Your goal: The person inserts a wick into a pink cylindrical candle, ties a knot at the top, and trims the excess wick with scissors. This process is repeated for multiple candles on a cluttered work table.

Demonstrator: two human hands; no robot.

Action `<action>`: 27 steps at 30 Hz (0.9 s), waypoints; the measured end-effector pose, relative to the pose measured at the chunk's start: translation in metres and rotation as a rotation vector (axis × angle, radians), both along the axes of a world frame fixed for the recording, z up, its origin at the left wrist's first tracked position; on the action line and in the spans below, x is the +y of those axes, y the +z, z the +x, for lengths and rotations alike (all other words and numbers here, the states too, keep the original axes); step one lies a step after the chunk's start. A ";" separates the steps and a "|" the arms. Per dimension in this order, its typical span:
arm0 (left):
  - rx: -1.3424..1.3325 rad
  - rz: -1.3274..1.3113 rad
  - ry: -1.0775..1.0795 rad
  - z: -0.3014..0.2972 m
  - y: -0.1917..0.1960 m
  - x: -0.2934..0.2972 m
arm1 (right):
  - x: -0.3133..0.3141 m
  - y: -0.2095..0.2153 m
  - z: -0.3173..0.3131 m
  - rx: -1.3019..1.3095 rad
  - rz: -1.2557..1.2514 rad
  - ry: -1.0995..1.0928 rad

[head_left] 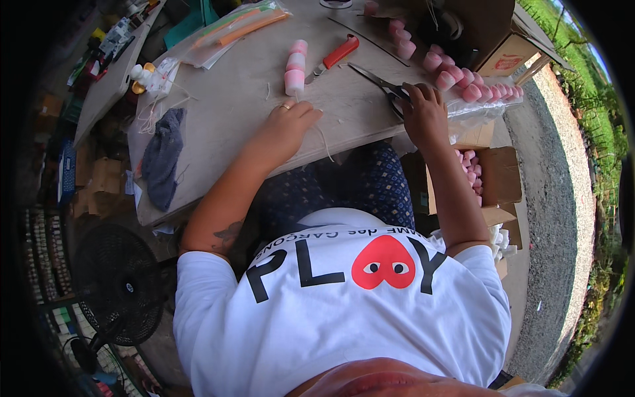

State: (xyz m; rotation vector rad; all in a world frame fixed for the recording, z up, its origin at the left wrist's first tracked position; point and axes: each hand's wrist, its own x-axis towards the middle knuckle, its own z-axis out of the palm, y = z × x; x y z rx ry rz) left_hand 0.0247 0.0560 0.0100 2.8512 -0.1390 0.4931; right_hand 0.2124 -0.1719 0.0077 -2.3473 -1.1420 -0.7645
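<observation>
My left hand (288, 126) rests at the table's near edge, its fingers closed on a thin white string (325, 141) whose loose end trails over the edge. Just beyond it, several pink-and-white foam-like cylinders (296, 64) stand end to end in a short row. My right hand (425, 111) is closed over the black handles of a pair of scissors (372, 78); the blades lie on the table pointing far left. Between the cylinders and the scissors lies a red-handled utility knife (341, 51).
More pink cylinders (446, 79) line the table's right side by a cardboard box (509, 56). Another box (501, 173) of pink pieces stands below on the right. A grey cloth (164, 155), white string, and plastic-wrapped orange sticks (238, 28) lie left. A black fan (118, 286) stands lower left.
</observation>
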 end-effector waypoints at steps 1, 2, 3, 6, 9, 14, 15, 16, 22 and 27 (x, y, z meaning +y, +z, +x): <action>0.012 -0.017 0.006 0.003 -0.004 0.001 | 0.005 -0.001 -0.004 0.045 0.055 0.121; -0.027 -0.069 0.010 0.005 -0.007 0.002 | 0.010 -0.002 -0.011 0.089 0.109 0.240; -0.067 -0.121 0.013 0.006 -0.009 0.002 | 0.015 -0.002 -0.019 0.133 0.164 0.360; -0.139 -0.501 0.070 0.009 -0.009 -0.005 | 0.022 -0.004 -0.045 0.534 0.265 0.527; -0.115 -0.833 0.148 0.003 -0.004 -0.020 | 0.033 -0.005 -0.057 1.065 0.512 0.618; -0.146 -1.029 0.110 -0.001 -0.018 -0.036 | 0.055 0.005 -0.071 1.479 0.729 0.764; -0.137 -1.032 0.106 -0.001 -0.019 -0.036 | 0.056 0.003 -0.070 1.471 0.742 0.784; -0.124 -1.034 0.101 -0.001 -0.019 -0.036 | 0.057 0.000 -0.069 1.464 0.760 0.802; -0.074 -0.984 0.119 -0.004 -0.002 -0.031 | 0.057 0.009 -0.071 1.442 0.645 0.775; 0.013 -1.205 0.139 0.002 -0.013 -0.035 | 0.063 0.013 -0.086 1.433 0.791 0.800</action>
